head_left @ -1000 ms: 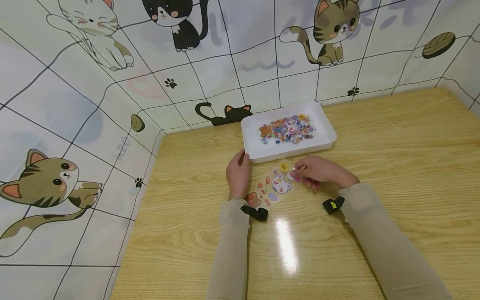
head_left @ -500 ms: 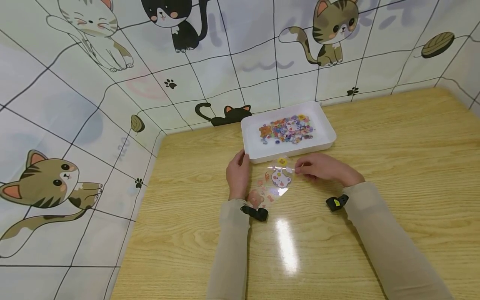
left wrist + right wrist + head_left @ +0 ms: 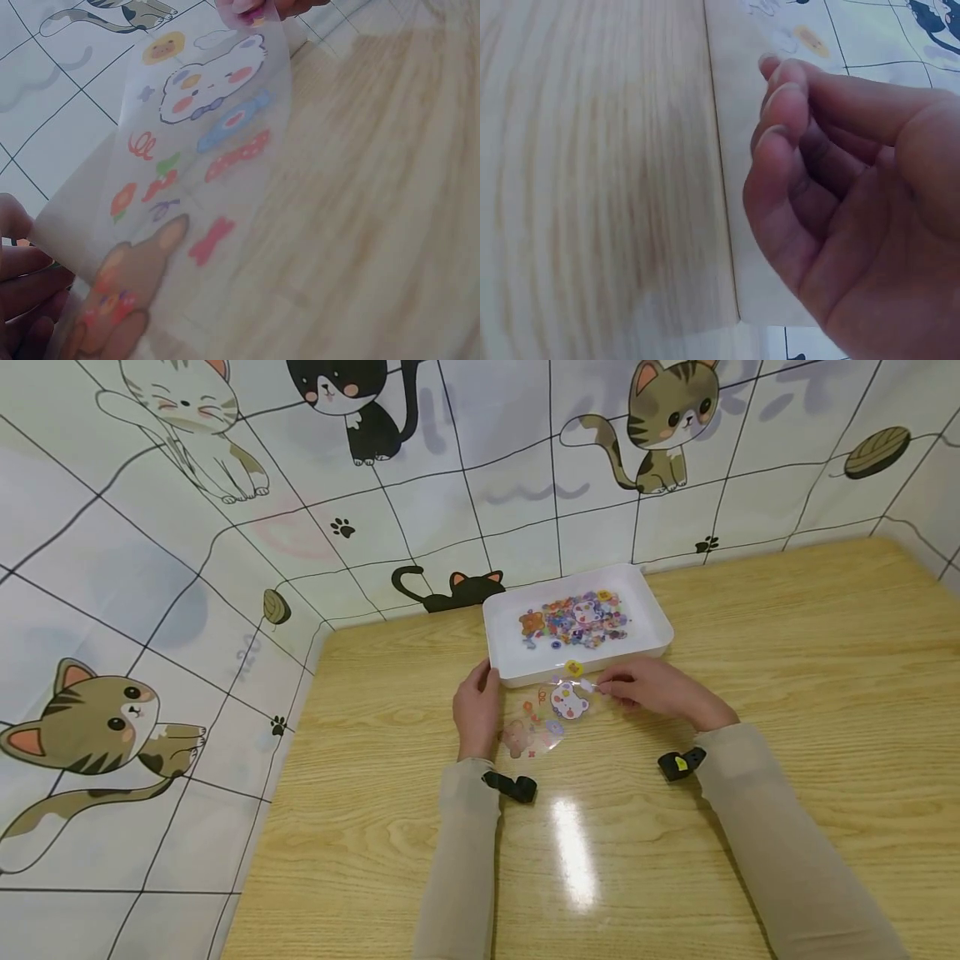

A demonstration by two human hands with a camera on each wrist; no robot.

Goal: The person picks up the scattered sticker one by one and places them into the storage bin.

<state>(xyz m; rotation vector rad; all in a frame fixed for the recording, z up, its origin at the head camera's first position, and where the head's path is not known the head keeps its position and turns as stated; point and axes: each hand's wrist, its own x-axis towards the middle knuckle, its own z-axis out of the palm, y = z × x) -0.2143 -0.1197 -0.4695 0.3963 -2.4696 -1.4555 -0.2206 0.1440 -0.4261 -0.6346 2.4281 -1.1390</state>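
Note:
A clear sticker sheet [image 3: 568, 702] with a white bear, a brown bear and small bows hangs aslant in front of the white tray [image 3: 510, 670]. At its upper right edge, the thumb and fingertips of my right hand [image 3: 641, 685] pinch the sheet. In the right wrist view the other fingers of my right hand [image 3: 832, 172] are bent. My left hand [image 3: 477, 714] holds the tray's near left corner. In the left wrist view, the bent fingers of my left hand [image 3: 30, 285] show at that corner, partly behind the sheet [image 3: 180, 172].
Loose colourful stickers [image 3: 577, 618] lie in a heap inside the tray. It stands on a wooden table [image 3: 375, 827] against a wall [image 3: 517, 510] printed with cats. Black camera straps [image 3: 510, 787] sit on both wrists.
My right hand has moved up and to the right, lifting the sticker sheet off the table and towards the tray. My left hand has stayed at the tray's corner.

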